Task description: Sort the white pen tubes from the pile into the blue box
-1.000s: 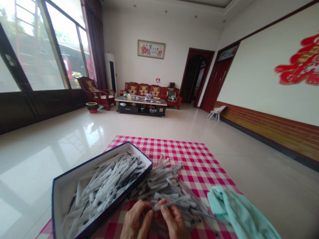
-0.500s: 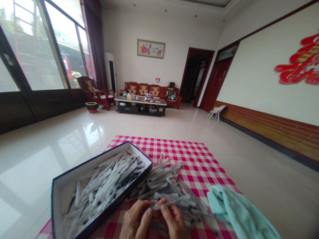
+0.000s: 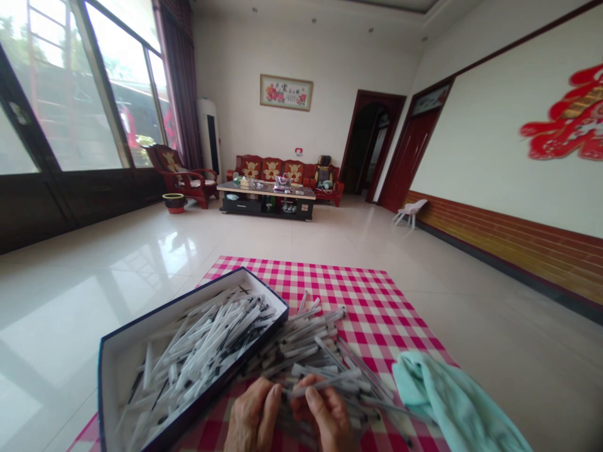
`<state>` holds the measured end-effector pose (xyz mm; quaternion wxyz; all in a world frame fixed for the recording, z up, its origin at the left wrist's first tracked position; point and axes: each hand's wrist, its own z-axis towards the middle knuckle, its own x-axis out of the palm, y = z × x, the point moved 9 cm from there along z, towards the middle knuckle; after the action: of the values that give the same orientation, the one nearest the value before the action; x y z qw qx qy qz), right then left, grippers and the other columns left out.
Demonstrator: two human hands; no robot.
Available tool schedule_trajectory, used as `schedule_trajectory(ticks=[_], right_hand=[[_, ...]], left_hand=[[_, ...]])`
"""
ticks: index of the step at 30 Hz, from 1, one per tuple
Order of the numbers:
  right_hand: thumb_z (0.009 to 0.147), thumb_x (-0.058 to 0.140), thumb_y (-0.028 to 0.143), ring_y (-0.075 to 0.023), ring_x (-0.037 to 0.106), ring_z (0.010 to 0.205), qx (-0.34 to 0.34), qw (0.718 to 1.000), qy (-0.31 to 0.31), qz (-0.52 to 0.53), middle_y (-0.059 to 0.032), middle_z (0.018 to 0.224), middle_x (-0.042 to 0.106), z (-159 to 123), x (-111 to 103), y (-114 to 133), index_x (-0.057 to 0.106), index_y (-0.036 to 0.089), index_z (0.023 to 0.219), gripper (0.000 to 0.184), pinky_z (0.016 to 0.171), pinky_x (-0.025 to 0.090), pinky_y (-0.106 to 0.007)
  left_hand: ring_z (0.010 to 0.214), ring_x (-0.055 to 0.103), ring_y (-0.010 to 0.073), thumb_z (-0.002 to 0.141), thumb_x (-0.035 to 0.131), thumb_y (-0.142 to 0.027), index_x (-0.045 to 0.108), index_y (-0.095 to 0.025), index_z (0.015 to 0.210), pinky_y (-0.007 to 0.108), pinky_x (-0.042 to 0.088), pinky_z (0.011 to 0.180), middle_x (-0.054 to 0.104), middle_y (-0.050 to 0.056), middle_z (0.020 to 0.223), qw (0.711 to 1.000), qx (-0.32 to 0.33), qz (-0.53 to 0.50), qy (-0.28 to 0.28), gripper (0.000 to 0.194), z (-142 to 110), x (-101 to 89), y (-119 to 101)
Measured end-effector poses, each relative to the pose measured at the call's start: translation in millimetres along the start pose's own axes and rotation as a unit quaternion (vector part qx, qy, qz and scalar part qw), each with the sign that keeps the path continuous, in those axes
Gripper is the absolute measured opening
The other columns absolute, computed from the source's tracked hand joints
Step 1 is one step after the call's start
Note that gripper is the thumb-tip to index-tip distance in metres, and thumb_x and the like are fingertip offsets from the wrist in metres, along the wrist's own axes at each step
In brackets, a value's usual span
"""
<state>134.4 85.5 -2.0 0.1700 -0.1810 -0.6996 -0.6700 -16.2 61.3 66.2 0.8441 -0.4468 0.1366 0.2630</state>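
Observation:
Both hands sit at the bottom edge over a heap of loose grey pen barrels (image 3: pixel 320 351) on a red and white checked cloth (image 3: pixel 358 295). My left hand (image 3: pixel 252 419) and my right hand (image 3: pixel 325 417) are closed, pinching the two ends of one grey pen barrel (image 3: pixel 325 383) held level just above the heap. To the left lies a shallow dark-rimmed box (image 3: pixel 141 326) filled with several more pens with black tips.
A light green towel (image 3: pixel 447 402) lies on the cloth at the right. Glossy white floor tiles surround the cloth. Far back stand a low coffee table (image 3: pixel 267 199), red sofas, an armchair (image 3: pixel 181 176) and a small white chair (image 3: pixel 411 212).
My left hand has shifted a little down and left along the pen barrel. Everything else is unchanged.

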Motion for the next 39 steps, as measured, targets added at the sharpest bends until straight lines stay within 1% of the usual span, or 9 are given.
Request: schedule_trajectory(ticks=[6, 10, 15, 19, 22, 25, 29, 32, 39], right_hand=[[0.064, 0.081, 0.034, -0.0223, 0.071, 0.073, 0.032, 0.987, -0.056, 0.146, -0.0059, 0.091, 0.075, 4.5, -12.6, -4.5, 0.064, 0.021, 0.090, 0.034, 0.059, 0.056, -0.030], [0.062, 0.082, 0.032, -0.0227, 0.072, 0.073, 0.038, 0.982, -0.058, 0.175, -0.0065, 0.090, 0.076, 5.3, -10.6, 0.8, 0.062, 0.020, 0.089, 0.036, 0.058, 0.057, -0.030], [0.065, 0.081, 0.032, -0.0226, 0.073, 0.073, 0.044, 0.981, -0.052, 0.182, -0.0076, 0.089, 0.076, 5.9, -11.1, -2.2, 0.061, 0.019, 0.091, 0.035, 0.059, 0.058, -0.030], [0.066, 0.080, 0.032, -0.0224, 0.073, 0.073, 0.046, 0.981, -0.044, 0.185, -0.0083, 0.089, 0.077, 5.9, -11.7, -6.5, 0.062, 0.019, 0.092, 0.034, 0.059, 0.058, -0.031], [0.065, 0.081, 0.031, -0.0225, 0.073, 0.072, 0.045, 0.981, -0.042, 0.183, -0.0088, 0.086, 0.077, 5.2, -10.8, -6.1, 0.063, 0.018, 0.092, 0.035, 0.058, 0.057, -0.030], [0.065, 0.081, 0.031, -0.0224, 0.072, 0.071, 0.046, 0.983, -0.042, 0.174, -0.0089, 0.086, 0.077, 3.8, -9.6, -4.2, 0.064, 0.018, 0.092, 0.035, 0.058, 0.057, -0.031], [0.065, 0.081, 0.030, -0.0216, 0.072, 0.070, 0.059, 0.982, -0.043, 0.173, -0.0081, 0.085, 0.077, 1.7, -8.8, -3.6, 0.065, 0.018, 0.091, 0.033, 0.059, 0.057, -0.031], [0.067, 0.080, 0.029, -0.0213, 0.072, 0.073, 0.066, 0.980, -0.027, 0.186, -0.0075, 0.085, 0.077, 1.1, -4.4, -2.8, 0.066, 0.019, 0.089, 0.028, 0.062, 0.057, -0.031], [0.066, 0.081, 0.026, -0.0186, 0.071, 0.072, 0.090, 0.966, 0.005, 0.243, -0.0056, 0.082, 0.077, -2.4, 11.2, -0.2, 0.070, 0.020, 0.085, 0.024, 0.060, 0.055, -0.029]], left_hand=[[0.056, 0.058, 0.0107, 0.091, 0.045, -0.028, 0.057, -0.020, 0.079, 0.017, 0.044, 0.054, 0.060, -0.002, 0.065, 1.000, -0.020, -0.001, 0.016, 0.019, 0.3, -2.0, 1.6], [0.060, 0.061, 0.0116, 0.090, 0.048, -0.027, 0.058, -0.021, 0.085, 0.018, 0.048, 0.057, 0.061, -0.001, 0.069, 1.000, -0.003, 0.022, 0.000, 0.013, 5.2, -10.1, -0.4], [0.072, 0.064, 0.0158, 0.088, 0.050, -0.030, 0.059, -0.021, 0.090, 0.024, 0.050, 0.066, 0.065, 0.002, 0.079, 0.982, 0.038, 0.157, -0.102, 0.014, 19.1, -52.2, -2.0], [0.076, 0.064, 0.0201, 0.088, 0.047, -0.033, 0.061, -0.021, 0.089, 0.029, 0.050, 0.065, 0.066, 0.003, 0.081, 0.943, -0.004, 0.300, -0.143, 0.019, 28.0, -87.7, 14.3], [0.081, 0.064, 0.0233, 0.088, 0.044, -0.030, 0.062, -0.020, 0.097, 0.032, 0.050, 0.063, 0.066, 0.006, 0.091, 0.918, -0.038, 0.366, -0.149, 0.022, 30.1, -99.7, 26.1], [0.091, 0.062, 0.0247, 0.087, 0.047, -0.029, 0.061, -0.021, 0.106, 0.036, 0.052, 0.074, 0.064, 0.009, 0.104, 0.929, 0.002, 0.344, -0.137, 0.025, 29.1, -87.9, 16.4], [0.095, 0.063, 0.0205, 0.084, 0.054, -0.027, 0.061, -0.022, 0.104, 0.029, 0.055, 0.077, 0.063, 0.008, 0.106, 0.974, 0.082, 0.201, -0.064, 0.022, 21.3, -45.1, -15.5], [0.093, 0.064, 0.0197, 0.081, 0.059, -0.025, 0.062, -0.021, 0.100, 0.026, 0.055, 0.077, 0.064, 0.008, 0.102, 0.984, 0.115, 0.136, -0.028, 0.020, 12.4, -19.0, -34.7], [0.089, 0.066, 0.0189, 0.080, 0.060, -0.022, 0.061, -0.021, 0.098, 0.025, 0.056, 0.075, 0.066, 0.008, 0.097, 0.992, 0.110, 0.061, -0.017, 0.018, 7.4, -8.2, -39.1]])
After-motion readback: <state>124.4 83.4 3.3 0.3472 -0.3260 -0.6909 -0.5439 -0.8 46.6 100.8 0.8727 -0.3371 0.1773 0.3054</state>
